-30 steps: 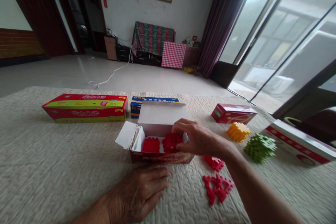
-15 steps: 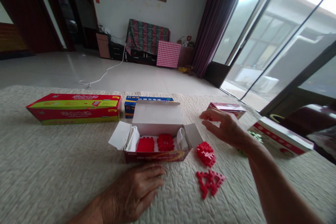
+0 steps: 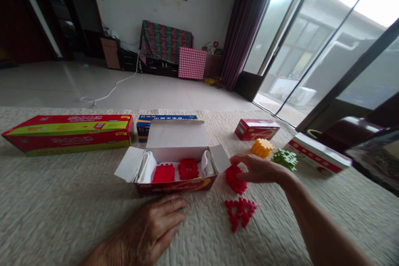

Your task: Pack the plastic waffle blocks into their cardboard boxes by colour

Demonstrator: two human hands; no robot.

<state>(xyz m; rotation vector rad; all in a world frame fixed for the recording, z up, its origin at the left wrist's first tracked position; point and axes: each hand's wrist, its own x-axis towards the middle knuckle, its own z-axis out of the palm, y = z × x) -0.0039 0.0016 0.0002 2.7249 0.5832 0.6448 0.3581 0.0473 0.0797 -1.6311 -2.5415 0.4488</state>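
Observation:
My left hand (image 3: 156, 224) lies flat on the textured cover, its fingertips by the front wall of an open carton (image 3: 174, 186). Inside the carton, white lining surrounds a red square plastic piece (image 3: 164, 173) and a red notched block (image 3: 188, 169). My right hand (image 3: 254, 168) is at a stack of red interlocking plastic pieces (image 3: 236, 183) right of the carton. Its thumb and fingers are apart over the stack; a firm grip cannot be made out. Nearer me lie red triangular pieces (image 3: 240, 212).
Beyond my right hand are a yellow notched block (image 3: 262, 148), a green one (image 3: 284, 159), a small red box (image 3: 257, 129) and a white-and-red box (image 3: 319, 153). A long red-and-green box (image 3: 68, 135) and a blue box (image 3: 143, 129) stand left and behind the carton.
My right hand has come back toward me from the small red box to the red stack, leaving the yellow and green blocks in sight. My left hand stays by the carton. The view has shifted right.

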